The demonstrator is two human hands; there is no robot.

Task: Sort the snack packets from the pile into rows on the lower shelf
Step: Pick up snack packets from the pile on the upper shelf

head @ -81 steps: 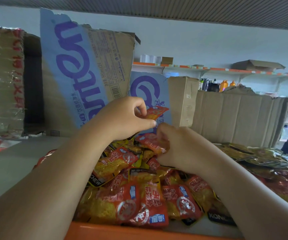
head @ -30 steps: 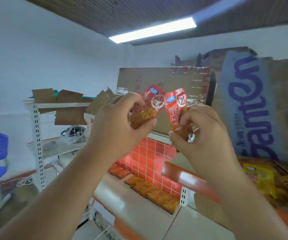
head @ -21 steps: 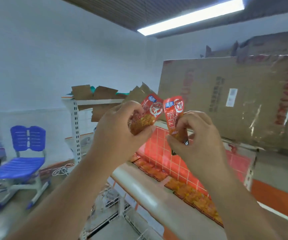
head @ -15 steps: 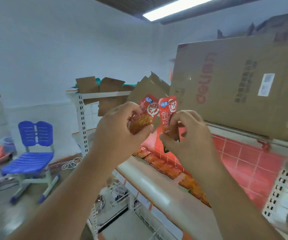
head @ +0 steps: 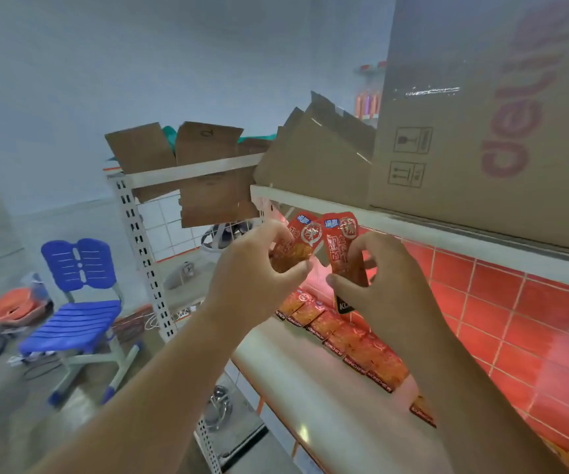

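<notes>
The left hand [head: 252, 268] is pinching one red packet [head: 298, 239] and the right hand [head: 390, 292] is gripping a second packet [head: 341, 249], both above the row [head: 344, 340] lying along the lower shelf's [head: 290, 374] back edge. Pinched only at their lower ends, either is risking slipping and knocking that row crooked.

Both arms are bare for as much of them as shows: the left forearm [head: 160, 378] and the right forearm [head: 474, 388] are uncovered right to the edge of view, and anything worn higher up is out of sight. They look smooth and rounded, narrowing a little at the wrists. The left hand [head: 255, 268] and the right hand [head: 389, 285] are bare too, broad across the back, with the knuckles as soft bumps. The fingers [head: 339, 280] are short and plain; blur hides the nails.
</notes>
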